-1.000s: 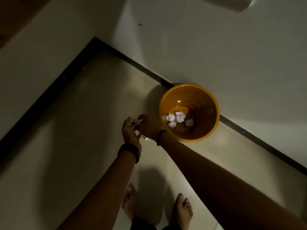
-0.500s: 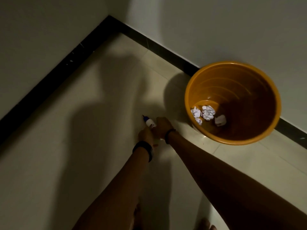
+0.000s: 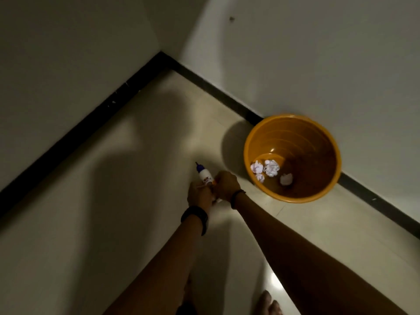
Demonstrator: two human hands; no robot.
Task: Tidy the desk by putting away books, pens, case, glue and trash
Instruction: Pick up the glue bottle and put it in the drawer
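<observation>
A small white plastic glue bottle with a dark blue nozzle [image 3: 205, 176] is gripped low down by the left hand [image 3: 200, 196] and the right hand [image 3: 227, 186], both curled around it, just left of the round orange plastic bin [image 3: 327, 142]. Crumpled white paper balls [image 3: 271, 168] are seen inside the bin.

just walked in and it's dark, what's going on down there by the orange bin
A person is reaching down with both bare hands closed around a small white glue bottle, its dark nozzle pointing away from them. The left hand and right hand meet on the bottle just left of an orange bin standing in the room's corner. Four crumpled paper balls already lie inside the bin.
</observation>
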